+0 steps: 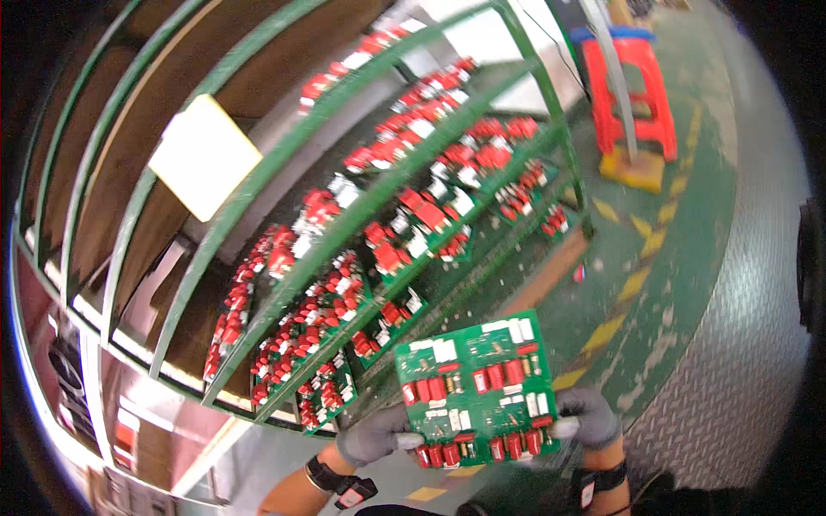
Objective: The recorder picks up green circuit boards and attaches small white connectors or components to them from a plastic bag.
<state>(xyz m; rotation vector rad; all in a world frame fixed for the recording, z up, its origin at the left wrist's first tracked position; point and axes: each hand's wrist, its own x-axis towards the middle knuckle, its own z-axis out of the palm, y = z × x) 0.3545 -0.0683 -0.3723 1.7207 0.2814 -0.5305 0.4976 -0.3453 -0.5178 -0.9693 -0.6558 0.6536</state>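
A green circuit board (482, 413) with red and white components is held up in front of me, its populated face in view. My left hand (379, 437), in a grey glove, grips the board's lower left edge with the thumb over the front. On the opposite edge, my right hand (588, 418), also gloved in grey, pinches the lower right side. The fingers behind the board are hidden. Each wrist wears a black strap. Just beyond the board stands a green metal rack (379, 193), its shelves filled with several similar boards (314, 310).
A yellowish sheet (206, 157) hangs on the rack's left part. At the far right, a red plastic stool (635, 95) stands near a pole on a yellow base (632, 169). Yellow floor stripes (632, 282) run beside a metal tread-plate surface (714, 378) on the right.
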